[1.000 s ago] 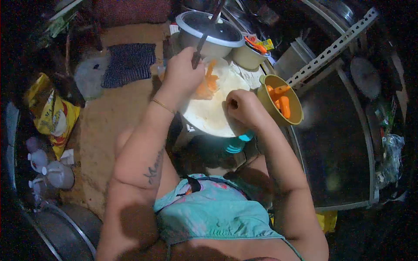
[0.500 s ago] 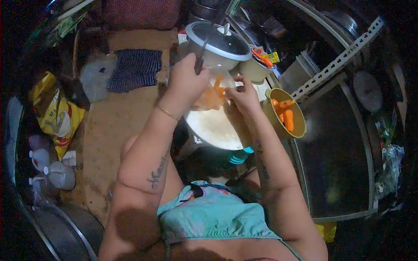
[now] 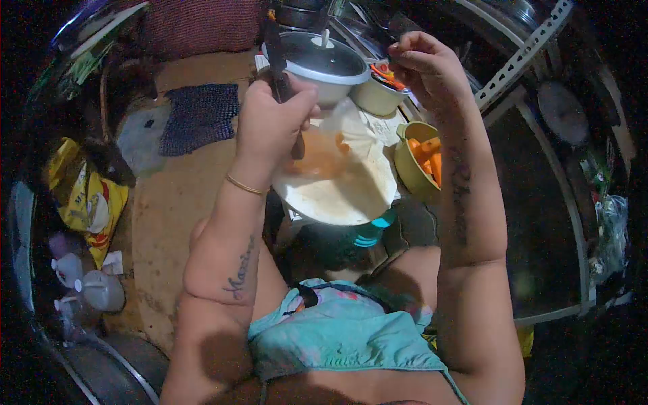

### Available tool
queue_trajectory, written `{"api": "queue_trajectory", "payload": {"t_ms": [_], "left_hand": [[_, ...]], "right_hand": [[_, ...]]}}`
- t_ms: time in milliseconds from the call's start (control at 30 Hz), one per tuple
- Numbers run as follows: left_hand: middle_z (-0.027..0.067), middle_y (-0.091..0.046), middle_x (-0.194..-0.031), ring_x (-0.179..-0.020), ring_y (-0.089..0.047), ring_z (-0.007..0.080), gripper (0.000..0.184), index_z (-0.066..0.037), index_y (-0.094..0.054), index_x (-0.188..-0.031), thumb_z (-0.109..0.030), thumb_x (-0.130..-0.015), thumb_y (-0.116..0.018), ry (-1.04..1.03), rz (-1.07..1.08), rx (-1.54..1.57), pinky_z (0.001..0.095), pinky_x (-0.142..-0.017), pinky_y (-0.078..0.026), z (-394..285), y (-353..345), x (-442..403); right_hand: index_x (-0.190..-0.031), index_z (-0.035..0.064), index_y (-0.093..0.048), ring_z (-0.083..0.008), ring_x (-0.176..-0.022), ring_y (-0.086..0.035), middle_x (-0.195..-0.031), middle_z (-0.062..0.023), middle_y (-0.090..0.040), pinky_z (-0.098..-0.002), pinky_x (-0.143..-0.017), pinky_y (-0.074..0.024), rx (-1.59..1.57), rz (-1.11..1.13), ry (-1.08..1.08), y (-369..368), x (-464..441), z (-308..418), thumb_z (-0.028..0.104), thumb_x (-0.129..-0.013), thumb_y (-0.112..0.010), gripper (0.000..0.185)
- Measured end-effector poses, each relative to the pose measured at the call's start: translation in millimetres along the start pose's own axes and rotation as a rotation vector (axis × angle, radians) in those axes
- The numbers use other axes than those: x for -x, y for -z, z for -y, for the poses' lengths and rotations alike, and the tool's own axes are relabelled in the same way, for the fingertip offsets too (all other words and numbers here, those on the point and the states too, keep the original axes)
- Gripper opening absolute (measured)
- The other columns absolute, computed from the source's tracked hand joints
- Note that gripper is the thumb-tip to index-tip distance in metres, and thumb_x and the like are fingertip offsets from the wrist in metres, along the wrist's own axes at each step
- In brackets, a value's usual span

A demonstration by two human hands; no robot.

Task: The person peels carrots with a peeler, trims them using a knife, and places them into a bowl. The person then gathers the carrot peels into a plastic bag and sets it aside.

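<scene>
My left hand (image 3: pixel 273 115) is closed round a dark knife (image 3: pixel 277 61) that points upward. Beneath that hand, a clear plastic bag (image 3: pixel 320 152) with orange pieces in it lies on a white round plate (image 3: pixel 337 202). My right hand (image 3: pixel 432 67) is raised at the upper right, above and beside a small pale pot (image 3: pixel 379 101) with orange and red things at its top. Its fingers are pinched together; whatever may be between them is too dark to make out. A yellow-green bucket (image 3: pixel 410 165) holding carrots (image 3: pixel 426 156) stands below my right wrist.
A rice cooker (image 3: pixel 320 81) with a glass lid stands behind the plate. To the left are a brown board (image 3: pixel 182 209), a dark woven mat (image 3: pixel 199 118), a yellow bag (image 3: pixel 88 196) and several plastic jugs (image 3: pixel 101 290). A perforated metal bar (image 3: pixel 526 54) runs along the right.
My right hand has left the bag and moved up and right, over by the small pot. My left hand has shifted slightly left with the knife. The bag now lies lower on the plate.
</scene>
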State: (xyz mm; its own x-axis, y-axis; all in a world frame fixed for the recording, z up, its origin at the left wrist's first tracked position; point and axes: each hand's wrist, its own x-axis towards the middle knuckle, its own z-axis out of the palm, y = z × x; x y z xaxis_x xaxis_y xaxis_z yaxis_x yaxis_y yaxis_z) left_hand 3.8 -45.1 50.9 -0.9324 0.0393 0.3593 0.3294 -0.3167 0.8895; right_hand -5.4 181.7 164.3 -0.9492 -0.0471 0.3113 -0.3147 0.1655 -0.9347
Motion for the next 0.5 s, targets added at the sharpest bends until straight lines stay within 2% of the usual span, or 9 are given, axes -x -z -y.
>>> {"api": "queue_trajectory", "payload": {"t_ms": [67, 133, 267, 300, 333, 367, 400, 467, 500], "left_hand": [[0.0079, -0.065, -0.073, -0.060, -0.060, 0.0109, 0.017, -0.002, -0.060, -0.087, -0.013, -0.081, -0.070, 0.010, -0.019, -0.063, 0.0273, -0.055, -0.049, 0.1, -1.2, -0.1], [0.0094, -0.067, -0.075, -0.063, -0.062, 0.0157, 0.026, -0.002, -0.063, -0.090, -0.020, -0.078, -0.077, -0.103, -0.061, -0.323, 0.0302, -0.059, -0.051, 5.7, -0.1, -2.4], [0.0183, -0.068, -0.084, -0.074, -0.066, 0.0301, 0.041, 0.001, -0.063, -0.093, -0.030, -0.074, -0.082, -0.301, 0.008, -0.744, 0.0389, -0.070, -0.054, -4.6, -7.1, 6.7], [0.0225, -0.066, -0.089, -0.083, -0.065, 0.0393, 0.050, 0.003, -0.061, -0.094, -0.034, -0.070, -0.084, -0.403, 0.046, -0.670, 0.0442, -0.077, -0.053, 0.4, -10.4, 10.6], [0.0219, -0.066, -0.088, -0.084, -0.066, 0.0391, 0.051, 0.003, -0.060, -0.095, -0.035, -0.070, -0.084, -0.384, 0.058, -0.769, 0.0450, -0.078, -0.053, 1.0, -15.4, 15.8], [0.0212, -0.066, -0.088, -0.085, -0.066, 0.0389, 0.052, 0.002, -0.060, -0.096, -0.035, -0.070, -0.084, -0.365, 0.073, -0.867, 0.0458, -0.079, -0.052, 1.1, -21.3, 21.5], [0.0205, -0.066, -0.087, -0.086, -0.066, 0.0388, 0.053, 0.002, -0.059, -0.096, -0.035, -0.069, -0.084, -0.345, 0.089, -0.967, 0.0465, -0.080, -0.052, 1.7, -25.1, 26.0], [0.0223, -0.065, -0.089, -0.089, -0.064, 0.0407, 0.044, 0.001, -0.058, -0.097, -0.026, -0.070, -0.081, -0.309, 0.101, -0.978, 0.0484, -0.082, -0.051, 15.4, -28.9, 26.1], [0.0231, -0.065, -0.089, -0.090, -0.064, 0.0414, 0.040, 0.001, -0.058, -0.096, -0.023, -0.070, -0.079, -0.287, 0.111, -1.013, 0.0488, -0.082, -0.051, 29.6, -28.2, 18.1]], "right_hand": [[-0.087, 0.0057, -0.062, -0.0123, -0.075, -0.061, -0.094, -0.0060, -0.066, -0.0269, -0.064, -0.0490, 0.118, 0.039, 0.005, 4.1, 0.9, -10.5, -0.001, -0.077, -0.066, 0.013], [-0.080, 0.0061, -0.066, -0.0116, -0.088, -0.059, -0.101, -0.0069, -0.067, -0.0238, -0.074, -0.0437, 0.382, 0.001, -0.017, 6.1, 12.5, -33.7, 0.005, -0.075, -0.062, 0.006], [-0.076, 0.0031, -0.066, -0.0163, -0.100, -0.058, -0.112, -0.0116, -0.065, -0.0248, -0.075, -0.0414, 0.259, -0.104, -0.174, 17.6, 53.7, -96.3, 0.002, -0.069, -0.060, 0.010], [-0.079, 0.0037, -0.068, -0.0133, -0.087, -0.057, -0.097, -0.0053, -0.065, -0.0243, -0.073, -0.0429, 0.196, -0.121, -0.140, 19.9, 65.6, -120.8, 0.006, -0.071, -0.062, 0.010], [-0.082, 0.0043, -0.070, -0.0103, -0.074, -0.056, -0.082, 0.0011, -0.065, -0.0238, -0.070, -0.0443, 0.131, -0.138, -0.106, 20.9, 76.7, -137.9, 0.009, -0.074, -0.065, 0.011], [-0.083, 0.0038, -0.071, -0.0114, -0.076, -0.056, -0.086, -0.0002, -0.066, -0.0247, -0.072, -0.0453, 0.190, -0.052, -0.183, 19.1, 85.5, -138.3, 0.011, -0.075, -0.063, 0.013], [-0.092, 0.0021, -0.071, -0.0130, -0.078, -0.058, -0.085, -0.0017, -0.067, -0.0274, -0.075, -0.0474, 0.210, -0.083, -0.260, 8.7, 91.0, -146.1, 0.011, -0.077, -0.062, 0.019], [-0.102, 0.0006, -0.071, -0.0147, -0.079, -0.060, -0.085, -0.0035, -0.067, -0.0317, -0.076, -0.0497, 0.173, -0.128, -0.243, -13.1, 94.0, -157.9, 0.010, -0.078, -0.062, 0.028], [-0.103, 0.0011, -0.070, -0.0135, -0.080, -0.059, -0.086, -0.0028, -0.066, -0.0307, -0.075, -0.0484, 0.201, -0.153, -0.267, -17.9, 91.6, -155.6, 0.010, -0.079, -0.064, 0.026]]}}
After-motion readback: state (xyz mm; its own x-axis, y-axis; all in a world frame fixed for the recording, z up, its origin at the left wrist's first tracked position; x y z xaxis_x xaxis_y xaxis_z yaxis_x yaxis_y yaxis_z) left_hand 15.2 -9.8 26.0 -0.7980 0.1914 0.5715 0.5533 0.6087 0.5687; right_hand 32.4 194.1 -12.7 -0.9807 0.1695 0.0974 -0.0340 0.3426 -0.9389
